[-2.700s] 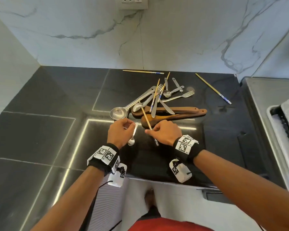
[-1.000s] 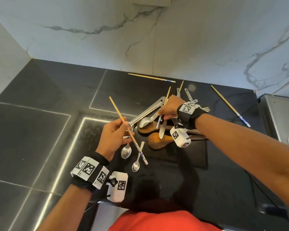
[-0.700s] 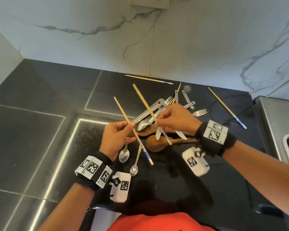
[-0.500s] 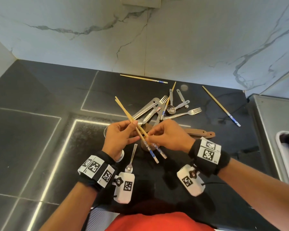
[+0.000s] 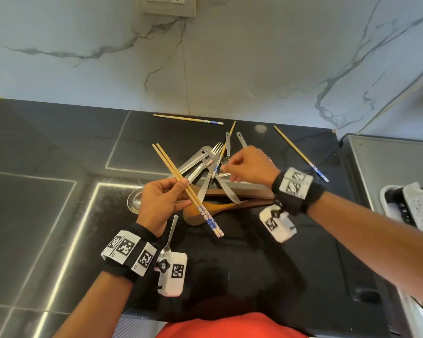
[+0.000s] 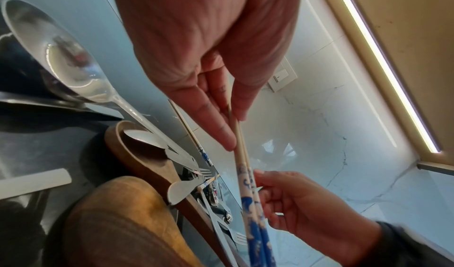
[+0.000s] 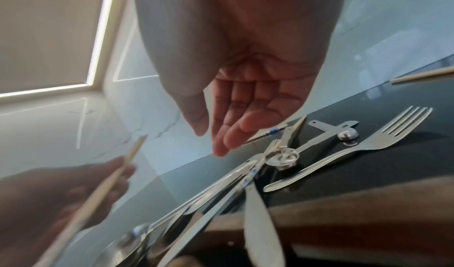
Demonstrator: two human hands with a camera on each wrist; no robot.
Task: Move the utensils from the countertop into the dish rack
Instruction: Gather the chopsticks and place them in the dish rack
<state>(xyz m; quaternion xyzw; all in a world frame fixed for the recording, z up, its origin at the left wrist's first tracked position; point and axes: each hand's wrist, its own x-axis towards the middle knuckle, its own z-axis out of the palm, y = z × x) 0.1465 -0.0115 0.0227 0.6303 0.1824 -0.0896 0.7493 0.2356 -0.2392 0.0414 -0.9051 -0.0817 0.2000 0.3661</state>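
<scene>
Ladle [image 5: 134, 200]: steel, bowl at centre left of the head view, half hidden behind the left hand, long flat handle running up right into the pile
Left hand [image 5: 160, 203]: raised over the counter at frame centre, thumb and fingertips pinching two chopsticks near their middle
Held chopsticks [image 5: 178, 178]: a pair, pale bamboo, side by side, slanting from upper left down to lower right; lower ends white with blue pattern
Small spoon [image 5: 170, 236]: steel, lying alone on the counter below the left hand, bowl toward the bottom of the frame
Counter [image 5: 47, 147]: glossy black stone with thin bright lines
Pile [image 5: 211, 176]: centre of the frame; forks, a knife, steel spoons and one blue-tipped chopstick crossed over two brown wooden spoons [image 5: 239, 193] that lie lengthwise, one dark, one lighter
Chopstick at wall [image 5: 188, 119]: bamboo, blue tip to the right, flat on the counter at upper centre
Right hand [image 5: 250, 167]: right of centre, low over the pile, holding nothing; the right wrist view shows the fingers loosely bent, thumb apart from them
Fork [image 7: 356, 148]: steel, four tines, lying on the counter just right of the pile in the right wrist view
Far chopstick [image 5: 300, 153]: bamboo, slanting, blue tip at lower right, well apart from the pile
Rack [image 5: 415, 206]: white, at the right edge of the head view, only partly in frame
</scene>
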